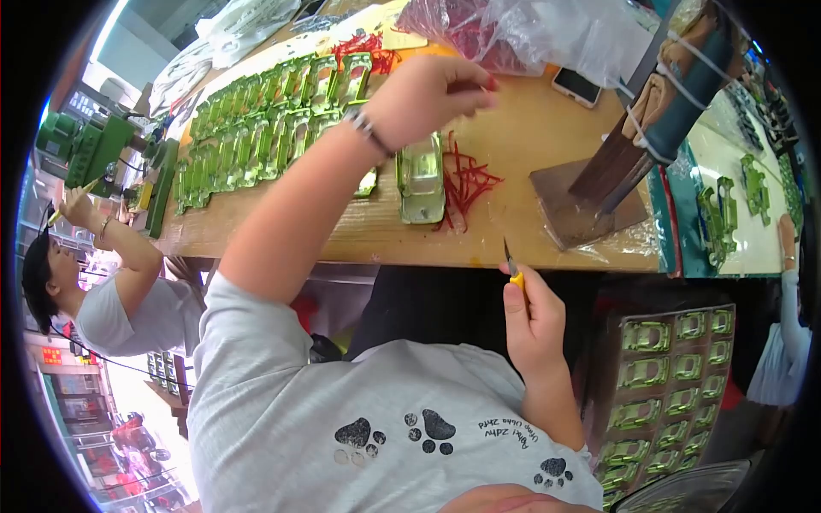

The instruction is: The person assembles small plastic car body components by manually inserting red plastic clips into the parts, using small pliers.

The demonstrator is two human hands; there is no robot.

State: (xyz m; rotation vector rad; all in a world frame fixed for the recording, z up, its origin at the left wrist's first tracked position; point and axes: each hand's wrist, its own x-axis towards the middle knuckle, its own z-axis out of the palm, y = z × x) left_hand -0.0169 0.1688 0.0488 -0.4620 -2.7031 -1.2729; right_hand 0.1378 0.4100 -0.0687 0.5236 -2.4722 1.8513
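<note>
My right hand (534,321), at the table's near edge, is closed around a craft knife (514,272) with a yellow handle, its thin dark blade pointing up over the wood. My left hand (436,96) is raised over the middle of the table, fingers curled toward the thumb. A speck of red shows at its fingertips; what they hold, if anything, is too small to name. Beneath that wrist lies a shiny green car-body shell (422,184). Beside the shell is a loose heap of thin red strips (466,184).
Rows of green car shells (248,141) cover the table's left. At the back lie clear plastic bags (547,34) and a phone (576,87). A strapped post on a metal base (590,201) stands right. Below, a tray (667,312) holds more shells. Another person (128,299) works at left.
</note>
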